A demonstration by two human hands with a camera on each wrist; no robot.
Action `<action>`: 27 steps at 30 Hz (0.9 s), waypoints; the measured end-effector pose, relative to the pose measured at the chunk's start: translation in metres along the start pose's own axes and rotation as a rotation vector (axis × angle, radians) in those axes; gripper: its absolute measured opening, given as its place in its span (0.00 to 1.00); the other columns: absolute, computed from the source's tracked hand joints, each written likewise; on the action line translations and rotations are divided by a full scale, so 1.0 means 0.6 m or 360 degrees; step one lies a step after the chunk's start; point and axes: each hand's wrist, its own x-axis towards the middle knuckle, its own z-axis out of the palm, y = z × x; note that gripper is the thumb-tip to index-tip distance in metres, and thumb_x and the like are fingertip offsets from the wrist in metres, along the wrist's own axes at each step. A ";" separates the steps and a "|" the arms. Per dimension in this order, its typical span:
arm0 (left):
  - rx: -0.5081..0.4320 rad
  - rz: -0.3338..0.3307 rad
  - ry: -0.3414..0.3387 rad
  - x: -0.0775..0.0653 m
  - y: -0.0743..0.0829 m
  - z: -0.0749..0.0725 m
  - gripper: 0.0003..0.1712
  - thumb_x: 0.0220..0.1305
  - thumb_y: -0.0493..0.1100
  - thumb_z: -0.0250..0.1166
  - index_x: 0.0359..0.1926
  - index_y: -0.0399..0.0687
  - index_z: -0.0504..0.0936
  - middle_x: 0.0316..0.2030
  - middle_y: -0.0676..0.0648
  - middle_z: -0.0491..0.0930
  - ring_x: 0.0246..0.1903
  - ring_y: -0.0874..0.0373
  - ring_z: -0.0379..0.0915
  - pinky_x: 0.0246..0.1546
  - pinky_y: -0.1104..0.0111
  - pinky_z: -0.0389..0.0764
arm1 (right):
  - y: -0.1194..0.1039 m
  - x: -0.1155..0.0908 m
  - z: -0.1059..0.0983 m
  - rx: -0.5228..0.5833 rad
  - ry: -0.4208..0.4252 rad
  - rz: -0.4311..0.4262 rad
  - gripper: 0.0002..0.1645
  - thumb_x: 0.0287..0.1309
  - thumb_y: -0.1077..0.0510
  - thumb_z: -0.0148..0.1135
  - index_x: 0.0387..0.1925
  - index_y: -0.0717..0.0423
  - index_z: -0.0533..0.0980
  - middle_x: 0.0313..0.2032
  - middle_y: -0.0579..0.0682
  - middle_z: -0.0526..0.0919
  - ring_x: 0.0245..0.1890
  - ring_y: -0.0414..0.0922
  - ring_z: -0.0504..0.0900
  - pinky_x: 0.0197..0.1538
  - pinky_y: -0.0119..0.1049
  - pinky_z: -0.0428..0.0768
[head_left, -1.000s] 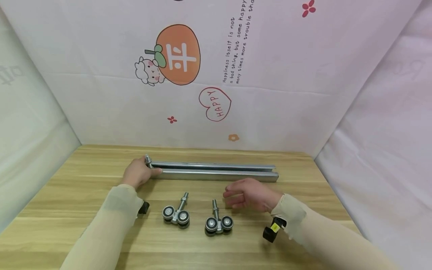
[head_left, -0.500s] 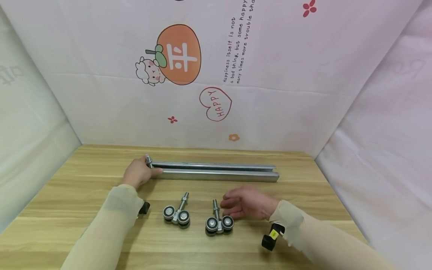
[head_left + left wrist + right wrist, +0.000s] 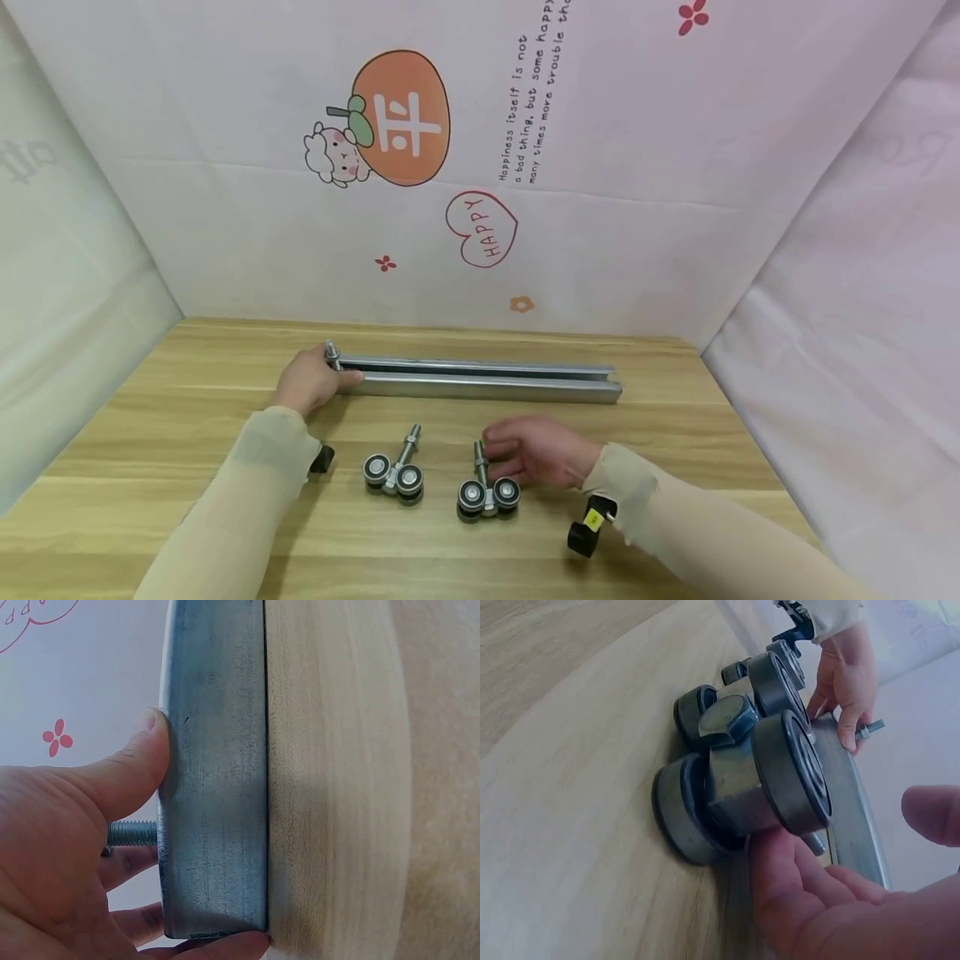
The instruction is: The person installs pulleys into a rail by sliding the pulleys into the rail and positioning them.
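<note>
A grey metal channel rail (image 3: 480,387) lies along the back of the wooden table, its slot facing up. My left hand (image 3: 309,383) grips its left end; in the left wrist view the thumb lies along one edge and fingers wrap the end. A threaded bolt (image 3: 133,833) sticks out of the slot beside that hand. In front of the rail, a roller trolley (image 3: 489,497) with black-rimmed wheels and a bolt rests on the table. My right hand (image 3: 542,454) is at its bolt, fingertips against the trolley's side, thumb standing apart in the right wrist view.
A second roller trolley (image 3: 409,479) sits to the left of the first, bolt pointing toward the rail. White printed cloth (image 3: 600,267) walls off the back and both sides of the table (image 3: 225,358).
My right hand has moved left and slightly toward me, to the bolt of the right-hand trolley. The left hand stays on the rail end.
</note>
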 end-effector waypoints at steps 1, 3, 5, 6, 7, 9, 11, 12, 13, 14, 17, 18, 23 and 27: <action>-0.0001 0.0001 0.0002 0.000 0.000 0.000 0.56 0.64 0.60 0.68 0.74 0.27 0.51 0.68 0.23 0.57 0.66 0.26 0.54 0.66 0.40 0.58 | -0.001 0.000 0.002 -0.0009 0.0005 -0.0002 0.30 0.71 0.54 0.54 0.65 0.70 0.63 0.58 0.65 0.76 0.41 0.53 0.84 0.44 0.42 0.82; -0.0002 0.0005 0.0008 0.001 0.001 -0.001 0.56 0.64 0.60 0.68 0.74 0.27 0.51 0.68 0.23 0.58 0.66 0.26 0.54 0.66 0.40 0.58 | -0.002 0.002 0.005 -0.0020 0.0012 -0.0007 0.27 0.70 0.54 0.54 0.62 0.69 0.66 0.56 0.64 0.77 0.38 0.51 0.84 0.42 0.41 0.81; 0.0003 0.0010 0.0012 0.002 0.002 -0.001 0.56 0.63 0.60 0.68 0.74 0.27 0.51 0.68 0.23 0.58 0.66 0.26 0.55 0.66 0.40 0.58 | -0.003 0.004 0.007 -0.0027 0.0019 -0.0011 0.23 0.69 0.55 0.54 0.58 0.68 0.69 0.54 0.63 0.79 0.36 0.50 0.84 0.41 0.40 0.81; 0.0005 0.0011 0.0014 0.002 0.002 -0.001 0.56 0.63 0.60 0.68 0.74 0.27 0.51 0.68 0.23 0.58 0.66 0.26 0.55 0.66 0.40 0.58 | -0.003 0.005 0.008 -0.0026 0.0024 -0.0010 0.21 0.69 0.56 0.54 0.56 0.67 0.70 0.53 0.62 0.79 0.35 0.49 0.84 0.41 0.39 0.81; 0.0009 0.0012 0.0015 0.003 0.002 -0.002 0.56 0.63 0.60 0.68 0.74 0.27 0.52 0.67 0.23 0.59 0.65 0.26 0.56 0.66 0.40 0.58 | -0.002 0.007 0.009 -0.0029 0.0031 -0.0011 0.19 0.69 0.56 0.55 0.54 0.66 0.72 0.52 0.62 0.80 0.34 0.49 0.84 0.40 0.39 0.81; 0.0012 0.0013 0.0017 0.003 0.002 -0.002 0.56 0.63 0.61 0.68 0.74 0.27 0.52 0.67 0.23 0.59 0.65 0.27 0.56 0.65 0.40 0.59 | -0.001 0.009 0.010 -0.0028 0.0037 -0.0009 0.17 0.68 0.57 0.55 0.52 0.65 0.73 0.49 0.60 0.81 0.33 0.48 0.84 0.39 0.38 0.81; 0.0011 0.0014 0.0018 0.003 0.003 -0.003 0.57 0.63 0.61 0.68 0.74 0.27 0.51 0.67 0.23 0.60 0.65 0.27 0.57 0.65 0.40 0.59 | -0.001 0.010 0.011 -0.0030 0.0045 -0.0011 0.16 0.68 0.57 0.56 0.51 0.65 0.74 0.47 0.59 0.82 0.32 0.48 0.84 0.38 0.37 0.81; 0.0013 0.0016 0.0019 0.003 0.003 -0.003 0.57 0.63 0.61 0.68 0.74 0.27 0.51 0.67 0.23 0.60 0.65 0.27 0.57 0.65 0.40 0.59 | -0.001 0.010 0.011 -0.0027 0.0042 -0.0014 0.16 0.68 0.57 0.56 0.50 0.65 0.75 0.46 0.58 0.82 0.32 0.47 0.84 0.38 0.37 0.81; 0.0014 0.0017 0.0020 0.002 0.003 -0.003 0.56 0.63 0.61 0.68 0.74 0.27 0.51 0.67 0.23 0.60 0.65 0.27 0.57 0.65 0.40 0.59 | -0.001 0.010 0.012 -0.0028 0.0036 -0.0016 0.16 0.68 0.58 0.56 0.50 0.65 0.75 0.45 0.58 0.82 0.32 0.47 0.84 0.38 0.37 0.81; 0.0015 0.0017 0.0019 0.001 0.004 -0.004 0.56 0.63 0.61 0.68 0.74 0.27 0.51 0.67 0.23 0.60 0.65 0.27 0.57 0.65 0.40 0.59 | -0.001 0.010 0.012 -0.0034 0.0028 -0.0022 0.16 0.68 0.58 0.56 0.49 0.66 0.75 0.44 0.57 0.83 0.32 0.47 0.84 0.38 0.37 0.81; 0.0013 0.0020 0.0018 -0.001 0.005 -0.004 0.55 0.63 0.60 0.68 0.73 0.26 0.53 0.66 0.23 0.61 0.64 0.26 0.58 0.65 0.40 0.59 | 0.000 0.009 0.014 -0.0072 0.0017 -0.0045 0.16 0.68 0.59 0.56 0.49 0.68 0.76 0.41 0.57 0.83 0.32 0.47 0.84 0.38 0.36 0.81; 0.0012 0.0022 0.0019 -0.001 0.005 -0.004 0.55 0.63 0.60 0.68 0.73 0.26 0.54 0.66 0.23 0.61 0.64 0.27 0.58 0.65 0.40 0.59 | 0.001 0.008 0.015 -0.0090 0.0017 -0.0053 0.16 0.68 0.59 0.57 0.49 0.69 0.75 0.40 0.57 0.83 0.32 0.47 0.83 0.38 0.36 0.81; 0.0006 0.0031 0.0031 -0.004 0.004 -0.002 0.53 0.63 0.59 0.69 0.72 0.25 0.56 0.64 0.22 0.64 0.62 0.27 0.60 0.64 0.40 0.61 | 0.005 0.008 0.021 -0.0173 0.0076 -0.0098 0.19 0.67 0.61 0.59 0.52 0.73 0.73 0.39 0.59 0.82 0.32 0.48 0.82 0.37 0.36 0.82; 0.0024 0.0047 0.0044 -0.005 0.002 -0.001 0.53 0.63 0.59 0.68 0.72 0.24 0.56 0.63 0.22 0.65 0.61 0.27 0.62 0.63 0.40 0.61 | 0.008 0.011 0.029 -0.0258 0.0167 -0.0129 0.21 0.65 0.63 0.61 0.54 0.75 0.72 0.38 0.60 0.83 0.30 0.47 0.82 0.36 0.36 0.83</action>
